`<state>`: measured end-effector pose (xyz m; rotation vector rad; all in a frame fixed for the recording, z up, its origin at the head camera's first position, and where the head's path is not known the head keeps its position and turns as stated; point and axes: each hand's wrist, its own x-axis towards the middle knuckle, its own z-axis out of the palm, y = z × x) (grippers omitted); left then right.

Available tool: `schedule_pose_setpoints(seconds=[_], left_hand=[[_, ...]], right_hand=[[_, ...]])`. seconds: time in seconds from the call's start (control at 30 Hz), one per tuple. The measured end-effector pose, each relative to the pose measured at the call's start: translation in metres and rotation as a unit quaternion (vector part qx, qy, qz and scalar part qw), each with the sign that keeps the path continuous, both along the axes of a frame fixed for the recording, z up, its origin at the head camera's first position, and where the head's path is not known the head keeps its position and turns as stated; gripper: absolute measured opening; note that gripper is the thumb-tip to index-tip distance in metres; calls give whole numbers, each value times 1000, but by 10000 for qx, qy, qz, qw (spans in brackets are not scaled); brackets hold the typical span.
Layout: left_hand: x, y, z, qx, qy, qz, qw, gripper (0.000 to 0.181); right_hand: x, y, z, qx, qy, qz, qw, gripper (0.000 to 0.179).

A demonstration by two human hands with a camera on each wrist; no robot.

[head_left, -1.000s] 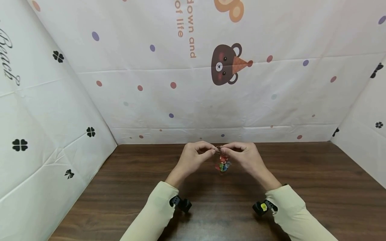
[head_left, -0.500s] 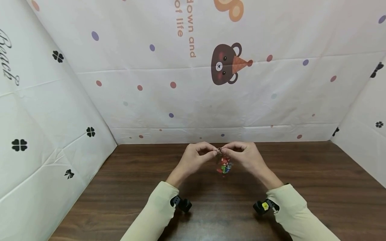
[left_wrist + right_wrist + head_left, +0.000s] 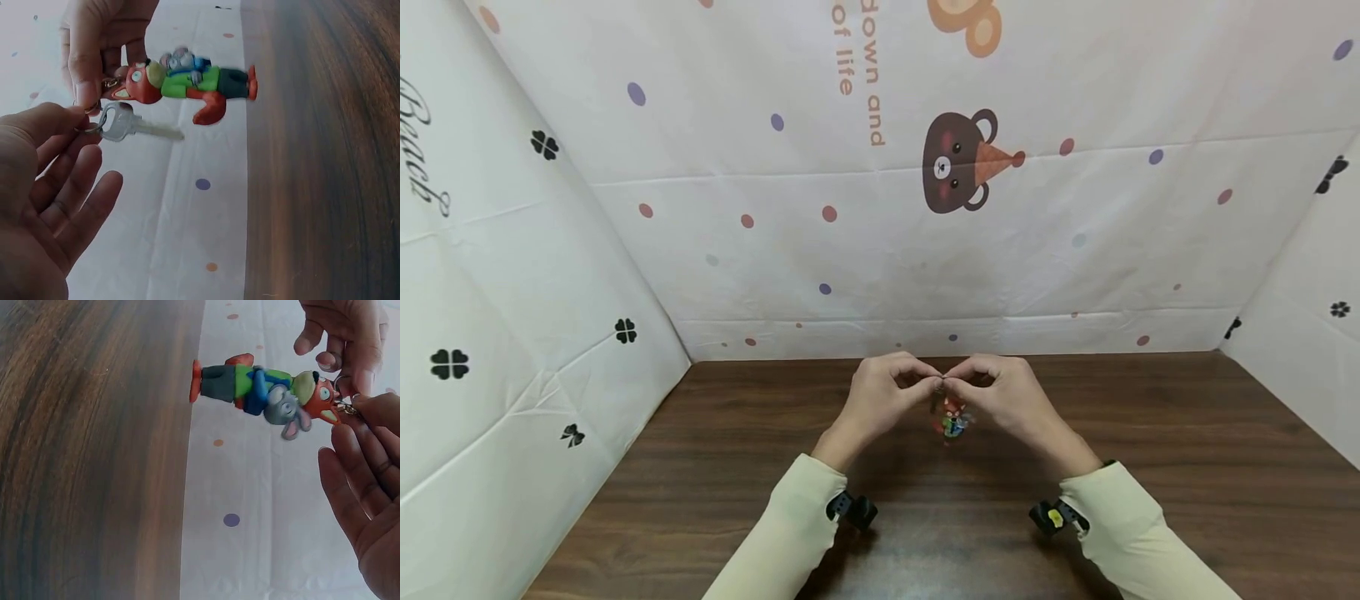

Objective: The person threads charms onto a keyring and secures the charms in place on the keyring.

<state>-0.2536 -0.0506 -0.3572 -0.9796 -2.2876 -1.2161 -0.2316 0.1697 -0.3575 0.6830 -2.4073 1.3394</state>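
Note:
Fingertip to fingertip above the table, my left hand (image 3: 876, 396) and right hand (image 3: 1003, 396) pinch a metal key ring (image 3: 92, 129). From it hangs a keychain figure (image 3: 953, 417), a red fox in a green top with a grey rabbit in blue at its front. A silver key (image 3: 128, 127) is threaded on the ring beside the left fingertips in the left wrist view. The small gold-coloured clasp (image 3: 347, 408) joins the fox's head to the ring, close to my right fingers. Fingertips cover part of the ring.
The dark brown wooden table (image 3: 737, 467) runs under both arms. A white printed cloth (image 3: 880, 258) stands as a wall behind it, with similar cloth at the left and right sides. Each wrist wears a black camera on a strap.
Both hands' fingertips have drawn closer together, covering the ring that showed between them. The figure has swung slightly, first right, then back left.

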Motion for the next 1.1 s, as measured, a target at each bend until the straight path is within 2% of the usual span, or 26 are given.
schedule_pose_setpoints(seconds=[0.1, 0.2, 0.37, 0.6, 0.73, 0.77, 0.83, 0.97, 1.03, 1.1], left_hand=[[1, 1, 0, 63, 39, 57, 10000, 4], [0, 2, -2, 361, -40, -59, 9993, 4], [-1, 2, -4, 910, -423, -347, 9943, 5], [-2, 2, -6, 1545, -1212, -567, 9789, 8], [-3, 3, -9, 1819, -1644, -754, 9665, 12], [-3, 3, -9, 1816, -1697, -742, 9658, 12], [-3, 2, -10, 1630, -1623, -618, 9712, 12], [-4, 1, -10, 849, -876, -261, 9922, 9], [-4, 1, -10, 524, -532, -157, 9971, 8], [-5, 1, -10, 310, -364, -108, 9988, 6]], right_hand=[[-1, 0, 1, -236, -167, 47, 9996, 6], [-2, 1, 1, -552, -383, 163, 9976, 9], [-3, 2, -1, -882, -492, 274, 9945, 10], [-3, -1, -4, -1222, -570, 230, 9906, 12], [-1, -3, -5, -907, -357, -4, 9952, 12], [-1, -3, -5, -763, -254, -72, 9967, 12], [-1, -4, -5, -552, -52, -130, 9984, 9], [-3, -1, -4, -95, 375, -188, 9991, 4], [-3, 0, -4, 111, 536, -140, 9984, 8], [-2, 1, -4, 237, 604, -66, 9979, 10]])
